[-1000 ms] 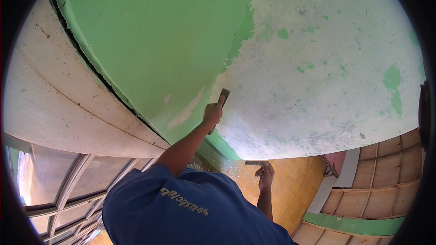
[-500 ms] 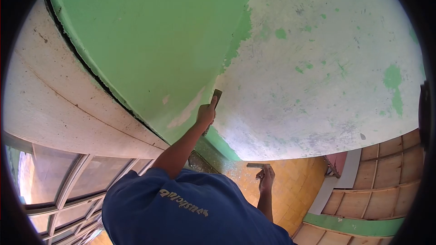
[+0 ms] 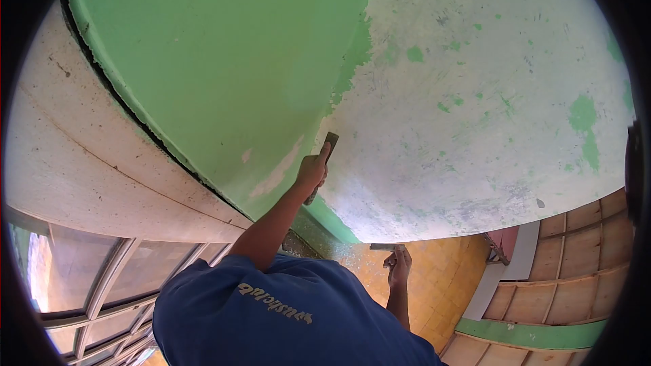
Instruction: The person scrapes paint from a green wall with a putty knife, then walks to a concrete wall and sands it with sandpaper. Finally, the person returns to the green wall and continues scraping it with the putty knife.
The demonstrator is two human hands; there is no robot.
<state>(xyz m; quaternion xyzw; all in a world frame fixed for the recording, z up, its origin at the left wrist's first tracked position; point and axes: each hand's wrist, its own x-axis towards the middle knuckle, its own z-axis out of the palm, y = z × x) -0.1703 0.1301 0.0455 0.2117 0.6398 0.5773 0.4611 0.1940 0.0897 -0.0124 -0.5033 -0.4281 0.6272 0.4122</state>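
My left hand [image 3: 312, 171] is closed around a flat, dark scraper [image 3: 331, 139], its thumb lying along the tool. The scraper is against the wall, where green paint [image 3: 224, 61] meets a pale stripped area [image 3: 461, 129]. Lower and to the right, my right hand [image 3: 399, 264] grips a second flat scraper [image 3: 386, 247], held level in front of my body and just below the wall's lower edge in view. The fingers of my right hand partly hide its handle.
A dirty white panel [image 3: 102, 156] borders the green wall on the left beyond a dark gap. Windows [image 3: 102, 278] stand at lower left. Below are yellow floor tiles [image 3: 434, 285] with pale flakes, and wooden panelling [image 3: 563, 257] is at the right. Green specks dot the pale wall.
My left hand and its scraper have shifted slightly to the right across the wall. My right hand has barely moved. The view has drifted a little.
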